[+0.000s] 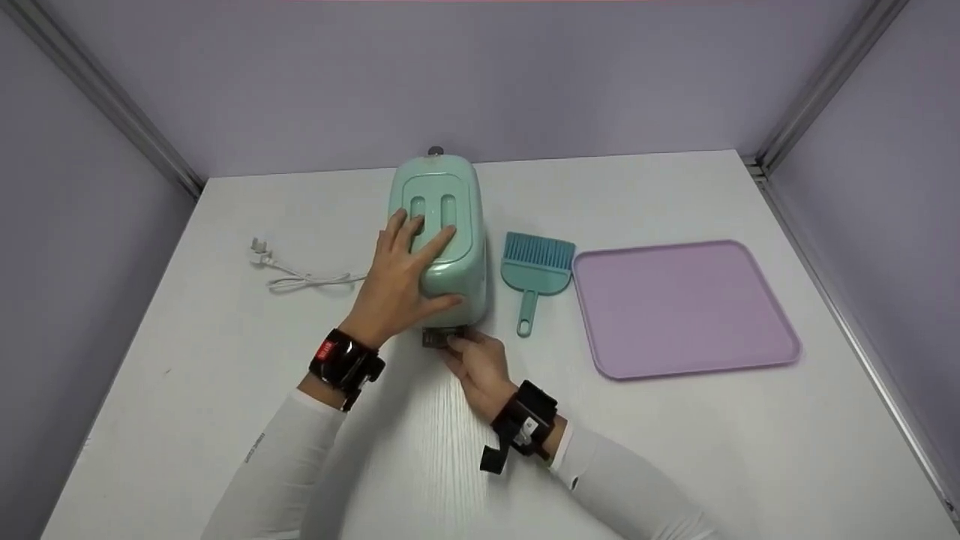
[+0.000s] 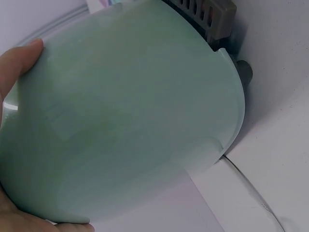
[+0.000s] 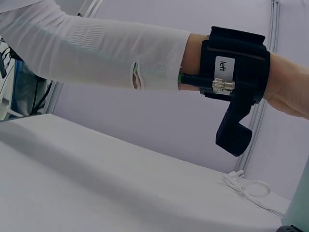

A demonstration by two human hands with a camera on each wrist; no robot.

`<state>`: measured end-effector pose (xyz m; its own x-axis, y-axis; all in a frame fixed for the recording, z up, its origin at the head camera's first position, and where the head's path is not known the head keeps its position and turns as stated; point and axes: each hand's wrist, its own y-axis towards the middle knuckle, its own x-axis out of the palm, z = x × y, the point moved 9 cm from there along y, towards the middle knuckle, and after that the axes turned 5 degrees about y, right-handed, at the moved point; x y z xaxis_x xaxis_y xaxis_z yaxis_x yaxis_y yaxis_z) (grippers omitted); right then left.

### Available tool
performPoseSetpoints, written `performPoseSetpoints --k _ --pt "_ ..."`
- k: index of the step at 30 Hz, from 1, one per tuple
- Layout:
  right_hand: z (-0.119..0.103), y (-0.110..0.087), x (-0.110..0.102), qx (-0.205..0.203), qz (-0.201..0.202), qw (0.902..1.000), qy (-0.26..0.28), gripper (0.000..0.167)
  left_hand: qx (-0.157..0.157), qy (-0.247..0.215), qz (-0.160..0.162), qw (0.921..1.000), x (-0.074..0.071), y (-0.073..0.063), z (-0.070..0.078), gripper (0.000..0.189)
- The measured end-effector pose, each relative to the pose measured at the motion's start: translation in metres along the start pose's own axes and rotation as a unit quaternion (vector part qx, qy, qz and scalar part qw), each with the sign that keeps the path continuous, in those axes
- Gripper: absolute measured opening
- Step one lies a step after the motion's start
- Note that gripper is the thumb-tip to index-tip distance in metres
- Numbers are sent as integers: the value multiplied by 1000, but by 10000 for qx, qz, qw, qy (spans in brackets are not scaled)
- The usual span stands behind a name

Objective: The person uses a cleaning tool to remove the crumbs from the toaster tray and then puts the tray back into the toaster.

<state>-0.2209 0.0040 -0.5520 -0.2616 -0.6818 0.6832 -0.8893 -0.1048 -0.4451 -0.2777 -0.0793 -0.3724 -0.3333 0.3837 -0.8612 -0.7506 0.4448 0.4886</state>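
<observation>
A mint-green toaster (image 1: 469, 262) stands lengthwise on the table, with two long recesses in its top. My left hand (image 1: 397, 281) rests across that top with fingers spread and thumb reaching over the near end. In the left wrist view the thumb (image 2: 26, 55) touches the edge of the smooth green casing (image 2: 120, 106). My right hand (image 1: 480, 371) pinches a small dark grey part (image 1: 439, 337) at the toaster's near end; the fingertips are partly hidden behind it. A grey slotted part (image 2: 219, 19) shows beside the casing in the left wrist view.
Left of the toaster lies a bundled white cord with its plug (image 1: 261, 251). To the right are a teal brush (image 1: 536, 277) and a pink-purple tray (image 1: 686, 311), nearly touching. Pale walls (image 1: 525, 82) rise at the table's back and sides.
</observation>
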Motion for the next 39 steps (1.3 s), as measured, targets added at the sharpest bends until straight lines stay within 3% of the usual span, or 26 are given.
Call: performPoseSetpoints --k 6,13,27,39 --pt "4 -9 -2 149 -148 9998 -28 44 39 36 24 10000 1 0 1 90" --pt "8 -20 -6 246 -26 9996 -155 49 9 -7 12 10000 1 0 1 90" --pt "19 -46 -10 457 -159 9984 -278 36 10 30 21 10000 1 -1 0 90" --pt "27 -60 -14 508 -208 9972 -517 37 -30 -29 -41 10000 1 0 -1 90"
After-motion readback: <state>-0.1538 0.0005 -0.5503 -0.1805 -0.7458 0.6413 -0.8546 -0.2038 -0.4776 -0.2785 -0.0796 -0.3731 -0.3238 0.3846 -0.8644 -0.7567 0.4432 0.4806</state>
